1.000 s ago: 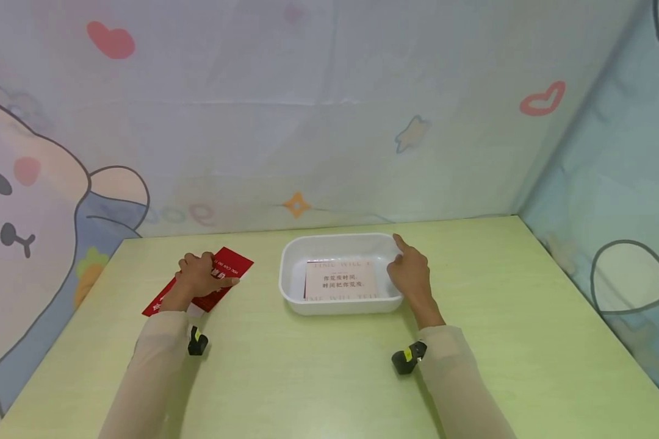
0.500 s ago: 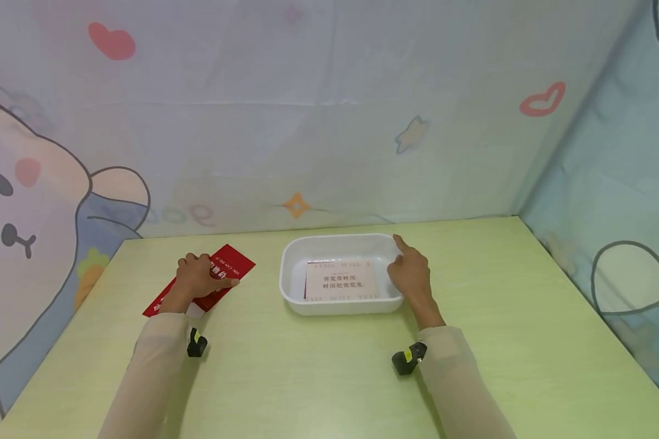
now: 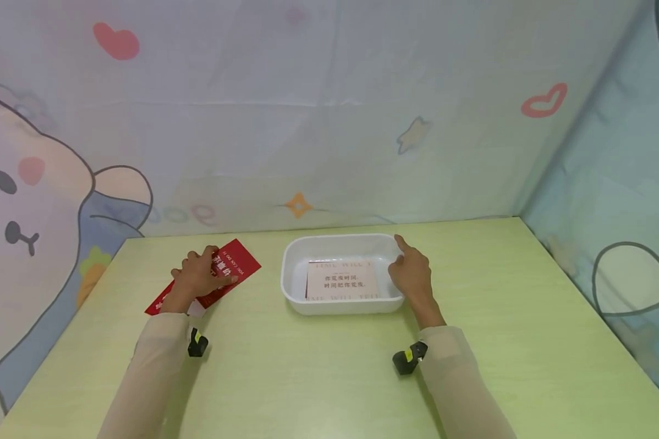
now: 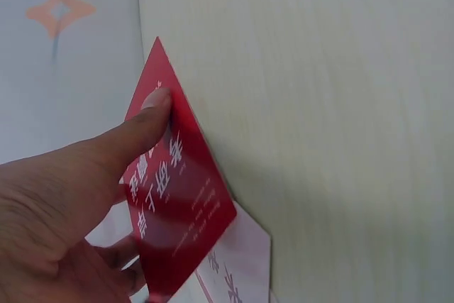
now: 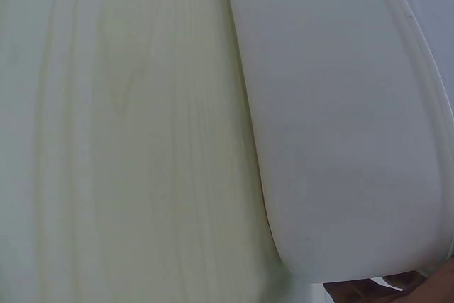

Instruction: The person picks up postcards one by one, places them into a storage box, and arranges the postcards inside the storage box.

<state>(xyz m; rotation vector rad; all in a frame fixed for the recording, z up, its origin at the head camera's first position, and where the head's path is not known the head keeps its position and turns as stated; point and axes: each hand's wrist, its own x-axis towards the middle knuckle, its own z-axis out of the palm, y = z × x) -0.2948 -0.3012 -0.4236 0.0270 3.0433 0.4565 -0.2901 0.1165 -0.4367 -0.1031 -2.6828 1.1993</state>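
Observation:
My left hand point(image 3: 194, 277) pinches a red card point(image 3: 237, 263) with white lettering, thumb on one side and fingers at the opposite edge. In the left wrist view the card point(image 4: 186, 200) tilts up over a pale card point(image 4: 246, 250) with printed characters. Another red piece point(image 3: 158, 302) shows beneath the wrist. On the right, my right hand point(image 3: 413, 277) grips the rim of a white plastic tray point(image 3: 340, 308), index finger along the far corner and thumb at the inner side. A cream card point(image 3: 345, 280) lies in the tray, with a thin red edge showing beneath it.
The tray and cards are on a pale wooden-looking table point(image 3: 302, 372). A printed cloth backdrop point(image 3: 263, 152) rises along the table's back edge, and another cloth point(image 3: 626, 201) stands at the right side. Small black wrist cameras sit beside both cuffs.
The red card in my left hand has shifted slightly away and to the right, showing more of its lettering. My right hand and the tray stay in place.

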